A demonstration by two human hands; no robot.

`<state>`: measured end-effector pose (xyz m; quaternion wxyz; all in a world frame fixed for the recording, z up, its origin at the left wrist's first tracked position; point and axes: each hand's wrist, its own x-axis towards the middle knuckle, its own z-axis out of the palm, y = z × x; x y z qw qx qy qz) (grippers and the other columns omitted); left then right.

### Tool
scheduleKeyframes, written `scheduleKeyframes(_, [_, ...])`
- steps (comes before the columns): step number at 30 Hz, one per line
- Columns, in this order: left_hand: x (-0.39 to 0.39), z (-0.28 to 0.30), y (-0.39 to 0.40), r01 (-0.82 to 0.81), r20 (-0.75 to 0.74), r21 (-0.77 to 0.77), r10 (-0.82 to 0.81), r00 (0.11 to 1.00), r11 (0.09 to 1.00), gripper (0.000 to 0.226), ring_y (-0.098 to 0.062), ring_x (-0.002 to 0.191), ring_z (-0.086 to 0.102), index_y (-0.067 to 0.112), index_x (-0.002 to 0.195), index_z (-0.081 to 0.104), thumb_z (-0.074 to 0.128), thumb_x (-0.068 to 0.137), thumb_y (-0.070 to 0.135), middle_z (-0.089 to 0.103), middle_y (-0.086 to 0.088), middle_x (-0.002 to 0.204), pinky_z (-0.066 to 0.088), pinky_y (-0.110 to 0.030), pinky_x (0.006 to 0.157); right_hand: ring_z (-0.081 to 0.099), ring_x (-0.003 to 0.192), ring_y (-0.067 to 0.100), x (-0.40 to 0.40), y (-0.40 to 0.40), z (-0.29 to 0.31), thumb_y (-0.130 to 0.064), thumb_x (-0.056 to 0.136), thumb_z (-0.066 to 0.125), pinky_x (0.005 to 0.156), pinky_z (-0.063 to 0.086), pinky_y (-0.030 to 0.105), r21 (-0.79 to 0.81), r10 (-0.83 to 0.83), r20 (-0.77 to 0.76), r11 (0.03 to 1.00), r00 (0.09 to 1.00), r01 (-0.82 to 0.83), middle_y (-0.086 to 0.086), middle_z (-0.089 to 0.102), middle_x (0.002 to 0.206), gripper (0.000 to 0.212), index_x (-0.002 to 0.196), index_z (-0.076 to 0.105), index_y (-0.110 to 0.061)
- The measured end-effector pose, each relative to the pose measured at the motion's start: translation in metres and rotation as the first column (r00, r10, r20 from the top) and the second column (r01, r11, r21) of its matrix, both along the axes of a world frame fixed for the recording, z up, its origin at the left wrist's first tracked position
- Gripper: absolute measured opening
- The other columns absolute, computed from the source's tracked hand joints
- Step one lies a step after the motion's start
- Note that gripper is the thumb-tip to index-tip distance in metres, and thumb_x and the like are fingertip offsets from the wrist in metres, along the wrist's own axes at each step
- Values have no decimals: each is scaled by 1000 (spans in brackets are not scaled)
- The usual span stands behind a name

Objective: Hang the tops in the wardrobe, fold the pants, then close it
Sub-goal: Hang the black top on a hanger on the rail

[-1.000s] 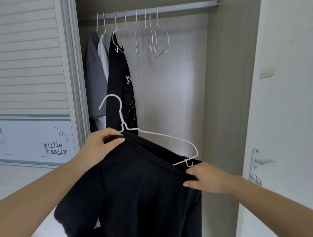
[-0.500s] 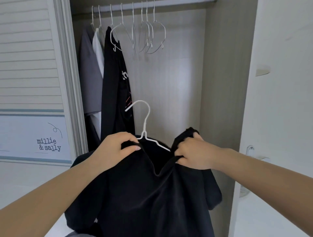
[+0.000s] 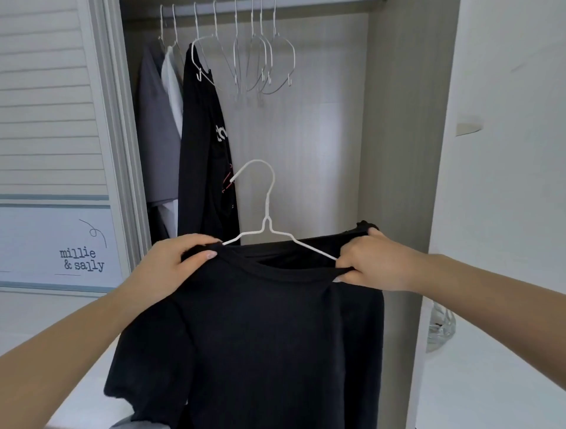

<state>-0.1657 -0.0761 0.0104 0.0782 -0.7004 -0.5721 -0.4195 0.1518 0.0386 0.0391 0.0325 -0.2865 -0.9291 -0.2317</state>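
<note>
The black top [image 3: 260, 336] hung in front of the open wardrobe [image 3: 407, 153], low and nearer than the rail [image 3: 306, 3], strung left to right between both hands. The left hand [image 3: 174, 263] pinched its left shoulder; the right hand [image 3: 367, 263] gripped the right shoulder together with the hanger's wire. The white hanger [image 3: 266, 214] stood upright between them, its hook well below the rail, about equally near either hand.

"millie & sally" on white panel [image 3: 61, 245]
</note>
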Motion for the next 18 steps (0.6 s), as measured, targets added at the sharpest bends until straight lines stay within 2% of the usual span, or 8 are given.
scheduleKeyframes(3, [-8, -2, -4, -29, -5, -19, 29, 1000, 999, 26, 14, 98, 56, 50, 99, 61, 61, 91, 25, 60, 38, 104, 36, 1, 81, 54, 86, 17, 4, 2, -2, -47, 97, 41, 86, 37, 30, -6, 24, 38, 1000, 999, -24, -1, 58, 88, 39, 91, 63, -16])
scheduleKeyframes(7, [-12, -3, -6, -77, 19, 30, 77, 997, 997, 30, 21, 94, 53, 56, 92, 60, 61, 91, 26, 58, 46, 96, 35, 3, 78, 58, 92, 15, 5, 2, 2, -38, 95, 52, 78, 47, 31, -123, 59, -44, 990, 997, -64, -6, 59, 101, 23, 112, 61, -25])
scheduleKeyframes(11, [-12, -4, -5, -103, 107, 74, 94, 990, 992, 43, 21, 90, 53, 67, 78, 60, 61, 90, 26, 58, 47, 88, 35, 5, 76, 57, 91, 8, 8, 4, -3, -27, 91, 61, 81, 45, 22, -92, 142, -330, 979, 933, -181, -21, 52, 103, 49, 133, 37, -32])
scheduleKeyframes(13, [-10, -3, -5, -110, 142, 99, 95, 985, 989, 43, 21, 90, 53, 65, 77, 60, 61, 91, 25, 59, 47, 87, 35, 3, 76, 56, 86, 1, 7, 6, -4, -25, 87, 67, 80, 42, 15, -147, 103, -506, 968, 856, -203, -23, 56, 95, 60, 138, 37, -33])
scheduleKeyframes(14, [-10, -1, -6, -109, 148, 118, 92, 985, 987, 43, 21, 91, 53, 65, 78, 60, 61, 91, 25, 59, 46, 87, 35, 4, 77, 56, 83, -1, 7, 9, -3, -24, 86, 69, 78, 41, 11, -184, 72, -570, 959, 819, -213, -23, 59, 90, 51, 132, 47, -32])
scheduleKeyframes(16, [-9, 1, -6, -102, 153, 148, 79, 985, 984, 39, 21, 90, 53, 62, 82, 62, 60, 91, 24, 59, 47, 88, 34, 5, 78, 58, 80, -2, 5, 9, -1, -24, 86, 68, 72, 41, 12, -268, 25, -640, 930, 768, -253, -19, 64, 82, 17, 101, 67, -33])
scheduleKeyframes(17, [-8, 2, -5, -94, 154, 153, 71, 986, 984, 36, 21, 91, 53, 58, 86, 62, 60, 91, 23, 59, 47, 87, 34, 5, 78, 58, 76, 2, 2, 9, -2, -25, 88, 65, 70, 43, 16, -322, -3, -673, 901, 740, -290, -16, 66, 78, 8, 88, 68, -33])
scheduleKeyframes(18, [-6, 2, -4, -83, 155, 156, 59, 986, 984, 32, 21, 92, 53, 53, 92, 62, 61, 91, 22, 59, 46, 88, 34, 5, 79, 59, 73, 7, -1, 8, -4, -27, 91, 61, 69, 43, 22, -365, -25, -702, 871, 712, -330, -14, 66, 75, 12, 83, 69, -33])
